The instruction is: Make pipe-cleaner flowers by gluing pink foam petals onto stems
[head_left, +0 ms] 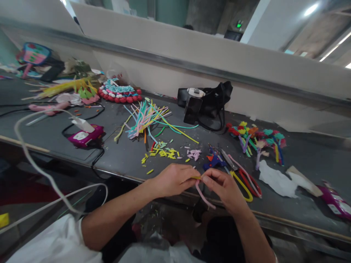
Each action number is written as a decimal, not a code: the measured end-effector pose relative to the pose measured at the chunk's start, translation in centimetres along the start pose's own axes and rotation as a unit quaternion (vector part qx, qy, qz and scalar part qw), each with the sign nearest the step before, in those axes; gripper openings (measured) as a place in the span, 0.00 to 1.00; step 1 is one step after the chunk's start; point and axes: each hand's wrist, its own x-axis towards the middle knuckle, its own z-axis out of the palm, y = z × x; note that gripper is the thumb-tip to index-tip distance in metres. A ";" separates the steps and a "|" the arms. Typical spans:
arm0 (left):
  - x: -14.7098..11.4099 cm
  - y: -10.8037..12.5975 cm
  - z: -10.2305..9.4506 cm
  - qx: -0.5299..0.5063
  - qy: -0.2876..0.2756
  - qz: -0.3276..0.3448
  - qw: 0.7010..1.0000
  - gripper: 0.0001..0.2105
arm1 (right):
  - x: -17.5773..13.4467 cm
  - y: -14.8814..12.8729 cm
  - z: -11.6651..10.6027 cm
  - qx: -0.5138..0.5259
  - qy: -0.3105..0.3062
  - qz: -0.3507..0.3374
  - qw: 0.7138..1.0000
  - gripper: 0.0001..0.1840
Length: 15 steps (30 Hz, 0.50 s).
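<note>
My left hand (175, 179) pinches a yellow pipe cleaner (196, 178) above the table's front edge. Fingertips of my right hand (223, 184) close on its other end, almost touching the left ones. From between the hands a pink pipe cleaner (203, 197) hangs down; the exact join is hidden by the fingers. Just beyond the right hand lie a blue glue gun (215, 160) and scissors (230, 160) with red handles. A bent yellow pipe cleaner (248, 195) and a pink one beside it lie over the scissors.
Cut yellow pieces (167, 152) and lilac pieces (194, 154) lie beyond my hands. Behind them is a heap of pipe cleaners (145, 118). Pipe-cleaner flowers (270, 137) lie right, a black bag (215, 102) at the back, a purple power strip (86, 136) with a white cable left.
</note>
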 end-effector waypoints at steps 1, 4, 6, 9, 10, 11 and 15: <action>0.0 -0.1 -0.1 -0.001 -0.008 0.009 1.000 0.08 | 0.0 0.1 0.0 0.010 -0.004 0.008 1.000 0.15; -0.1 -0.2 -0.3 -0.001 -0.015 0.043 0.999 0.09 | 0.1 0.3 0.1 0.046 -0.019 0.034 0.998 0.16; -0.1 -0.2 -0.3 0.004 -0.007 0.058 0.998 0.09 | 0.0 0.4 0.1 0.059 -0.027 0.045 0.997 0.17; 0.0 -0.1 -0.2 -0.008 0.016 0.061 0.998 0.08 | -0.2 0.3 0.1 0.058 -0.030 0.047 0.997 0.17; 0.0 0.0 -0.1 -0.019 0.024 0.060 0.998 0.08 | -0.2 0.2 0.1 0.057 -0.031 0.045 0.997 0.17; 0.1 0.0 -0.1 -0.032 0.034 0.057 0.997 0.08 | -0.3 0.2 0.1 0.055 -0.030 0.042 0.997 0.16; 0.3 0.3 0.1 -0.104 0.064 0.019 0.992 0.08 | -0.4 -0.2 0.3 0.029 -0.014 0.009 0.999 0.15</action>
